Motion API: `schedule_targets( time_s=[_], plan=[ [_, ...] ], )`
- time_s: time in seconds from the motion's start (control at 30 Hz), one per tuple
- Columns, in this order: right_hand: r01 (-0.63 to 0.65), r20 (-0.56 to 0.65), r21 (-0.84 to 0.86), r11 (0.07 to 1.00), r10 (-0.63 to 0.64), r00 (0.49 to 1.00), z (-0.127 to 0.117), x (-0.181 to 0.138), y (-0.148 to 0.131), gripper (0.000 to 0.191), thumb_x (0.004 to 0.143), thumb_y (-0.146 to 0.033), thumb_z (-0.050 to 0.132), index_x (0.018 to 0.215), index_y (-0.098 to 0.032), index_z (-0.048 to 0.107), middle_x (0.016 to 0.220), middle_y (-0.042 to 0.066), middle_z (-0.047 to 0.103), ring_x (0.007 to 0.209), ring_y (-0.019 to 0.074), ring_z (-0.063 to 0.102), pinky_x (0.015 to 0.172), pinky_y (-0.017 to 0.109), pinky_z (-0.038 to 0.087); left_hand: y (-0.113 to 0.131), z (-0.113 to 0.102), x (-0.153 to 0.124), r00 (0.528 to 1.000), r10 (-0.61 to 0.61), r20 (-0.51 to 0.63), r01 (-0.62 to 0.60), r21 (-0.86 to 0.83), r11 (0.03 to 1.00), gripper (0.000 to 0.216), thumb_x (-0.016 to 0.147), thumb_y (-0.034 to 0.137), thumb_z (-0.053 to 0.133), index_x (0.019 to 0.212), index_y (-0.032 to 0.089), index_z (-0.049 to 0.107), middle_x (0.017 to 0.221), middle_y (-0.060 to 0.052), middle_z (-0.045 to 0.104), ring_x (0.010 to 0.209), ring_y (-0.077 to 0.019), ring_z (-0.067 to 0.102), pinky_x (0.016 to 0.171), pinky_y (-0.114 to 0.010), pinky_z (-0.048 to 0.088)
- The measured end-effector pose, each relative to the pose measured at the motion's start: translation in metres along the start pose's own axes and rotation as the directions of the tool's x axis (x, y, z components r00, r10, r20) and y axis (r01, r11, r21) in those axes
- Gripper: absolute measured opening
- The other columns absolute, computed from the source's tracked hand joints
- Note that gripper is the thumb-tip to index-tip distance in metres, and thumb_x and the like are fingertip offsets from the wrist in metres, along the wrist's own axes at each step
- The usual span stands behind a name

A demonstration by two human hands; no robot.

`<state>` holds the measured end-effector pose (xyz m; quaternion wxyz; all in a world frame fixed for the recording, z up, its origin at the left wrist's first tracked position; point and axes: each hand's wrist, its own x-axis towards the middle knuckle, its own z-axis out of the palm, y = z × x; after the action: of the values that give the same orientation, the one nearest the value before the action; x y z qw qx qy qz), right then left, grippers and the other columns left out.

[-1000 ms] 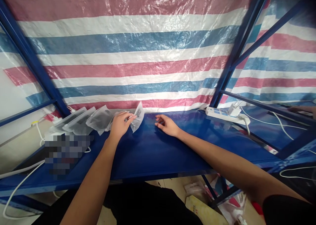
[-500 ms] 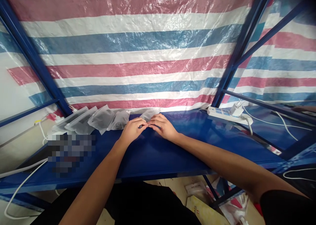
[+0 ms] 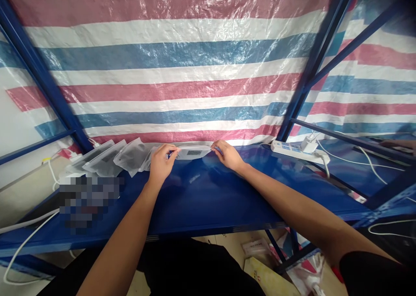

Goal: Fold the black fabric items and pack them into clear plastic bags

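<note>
From the head camera, the left hand [image 3: 160, 164] and the right hand [image 3: 229, 155] reach out over a blue shelf [image 3: 208, 205], well clear of its near edge, with a small clear bag [image 3: 195, 153] stretched between them. The left hand pinches the left end of the bag's upper edge between thumb and fingers, and the right hand pinches the right end in the same way. The bag faces the camera, with a dark printed label [image 3: 194, 152] on its front. It is near the back of the shelf; whether its bottom edge touches the surface I cannot tell. A faint reflection of the label shows on the shelf below it.

Just left of the left hand, a row of bags [image 3: 132, 155] lies overlapping along the back of the shelf. In front of the row, a pixelated patch hides what is there. On the right, well apart from the right hand, a white power strip [image 3: 294, 151] lies near a blue post [image 3: 296, 101], with a white plug [image 3: 309, 144] in it. A striped plastic sheet [image 3: 182, 88] hangs behind the shelf, and a yellow box [image 3: 269, 278] is on the floor below.
</note>
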<state>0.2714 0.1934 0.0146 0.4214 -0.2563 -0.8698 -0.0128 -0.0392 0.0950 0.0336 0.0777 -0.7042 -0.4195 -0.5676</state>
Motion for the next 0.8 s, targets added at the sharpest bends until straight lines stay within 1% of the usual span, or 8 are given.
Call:
schedule_targets(
  time_s=[0.17,0.3,0.4,0.53,0.6,0.7,0.77,0.8],
  plan=[
    [-0.062,0.017,0.074,0.995,0.061,0.998,0.007,-0.006,0.000,0.020,0.112,-0.028,0.050,0.118,-0.023,0.069,0.112,0.012,0.075,0.099,0.0271,0.072,0.090,0.041,0.058,-0.006,-0.002,0.002,0.997,-0.034,-0.070,0.039,0.059,0.998,0.014,0.103,0.035,0.072,0.097,0.024,0.077,0.099,-0.003,0.081,0.087,-0.0198,0.073,0.087,-0.033,0.057],
    [-0.113,0.003,0.073,0.991,0.113,0.994,0.013,-0.004,0.005,0.019,0.111,-0.030,0.053,0.113,-0.022,0.070,0.107,0.011,0.075,0.093,0.0262,0.071,0.087,0.040,0.058,-0.009,-0.001,0.001,0.996,-0.073,-0.052,0.076,0.063,0.995,0.016,0.103,0.037,0.072,0.097,0.024,0.077,0.101,-0.003,0.081,0.087,-0.0195,0.073,0.083,-0.032,0.057],
    [-0.143,-0.005,0.098,0.985,0.145,0.989,0.015,-0.003,0.007,0.019,0.110,-0.031,0.054,0.112,-0.021,0.070,0.105,0.011,0.075,0.092,0.0255,0.071,0.086,0.040,0.058,-0.009,0.000,0.000,0.996,-0.093,-0.003,0.093,0.032,0.995,0.017,0.103,0.038,0.072,0.096,0.023,0.077,0.103,-0.004,0.081,0.090,-0.0202,0.075,0.083,-0.033,0.058],
    [-0.120,0.006,0.148,0.982,0.121,0.993,0.014,-0.005,-0.006,0.018,0.109,-0.033,0.058,0.114,-0.022,0.070,0.107,0.010,0.074,0.094,0.0248,0.072,0.088,0.040,0.059,-0.009,0.006,-0.003,0.987,0.009,0.161,-0.008,-0.003,1.000,0.013,0.101,0.035,0.075,0.094,0.026,0.080,0.109,-0.004,0.082,0.106,-0.0242,0.075,0.102,-0.041,0.057],
    [-0.083,0.004,0.141,0.986,0.083,0.997,0.013,-0.005,-0.016,0.018,0.109,-0.034,0.061,0.119,-0.022,0.070,0.111,0.010,0.074,0.099,0.0258,0.072,0.092,0.042,0.060,-0.010,0.009,-0.005,0.971,0.052,0.233,-0.049,-0.017,0.999,0.012,0.102,0.034,0.074,0.095,0.026,0.081,0.113,-0.005,0.082,0.109,-0.0254,0.075,0.107,-0.044,0.056],
    [0.010,0.007,0.100,0.995,-0.011,1.000,0.010,-0.005,-0.027,0.022,0.109,-0.035,0.062,0.126,-0.025,0.070,0.121,0.012,0.072,0.115,0.0288,0.070,0.104,0.047,0.058,-0.011,0.011,-0.006,0.965,0.058,0.254,-0.047,-0.049,0.998,0.013,0.104,0.033,0.072,0.098,0.026,0.082,0.116,-0.005,0.081,0.111,-0.0253,0.075,0.105,-0.043,0.058],
    [0.085,0.052,0.074,0.994,-0.089,0.995,0.011,-0.004,-0.030,0.028,0.109,-0.036,0.064,0.134,-0.027,0.071,0.139,0.014,0.066,0.134,0.0311,0.063,0.114,0.051,0.055,-0.009,0.010,-0.007,0.963,0.039,0.268,-0.018,-0.081,0.997,0.014,0.104,0.034,0.071,0.100,0.026,0.082,0.117,-0.006,0.081,0.110,-0.0251,0.076,0.098,-0.040,0.061],
    [0.110,0.083,0.060,0.992,-0.114,0.990,0.013,-0.004,-0.030,0.034,0.107,-0.036,0.066,0.140,-0.028,0.069,0.150,0.015,0.060,0.143,0.0325,0.057,0.118,0.053,0.053,-0.008,0.010,-0.007,0.957,0.028,0.290,0.001,-0.100,0.995,0.015,0.104,0.034,0.071,0.100,0.026,0.083,0.118,-0.006,0.081,0.109,-0.0250,0.076,0.091,-0.037,0.063]
  ],
)
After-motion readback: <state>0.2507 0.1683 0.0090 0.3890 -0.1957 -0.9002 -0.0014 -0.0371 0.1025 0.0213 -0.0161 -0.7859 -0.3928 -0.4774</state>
